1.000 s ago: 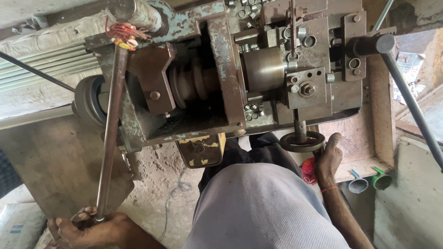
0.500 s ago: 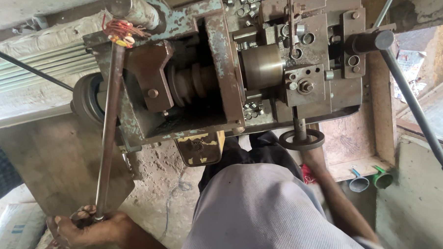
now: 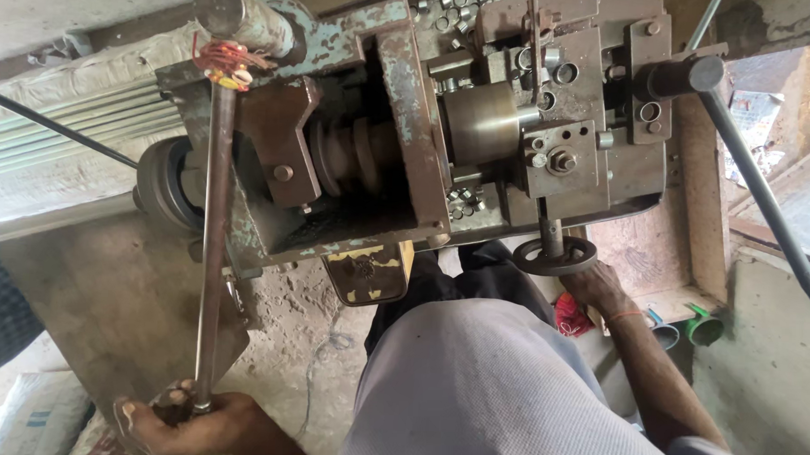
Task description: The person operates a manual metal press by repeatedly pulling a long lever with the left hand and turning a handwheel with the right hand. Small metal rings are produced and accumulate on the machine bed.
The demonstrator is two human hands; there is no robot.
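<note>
Handwheel sat under the small lathe, right hand fingers curled on its rim from below. Left hand fingers were closed round the long lever bottom end. Cut metal rings lay above the right fingers on the bed; machining looked mid-run.

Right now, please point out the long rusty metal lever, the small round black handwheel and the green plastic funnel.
long rusty metal lever [image 3: 212,248], head view, mid shaft.
small round black handwheel [image 3: 555,257], head view, rim.
green plastic funnel [image 3: 705,329], head view, cone.
</note>
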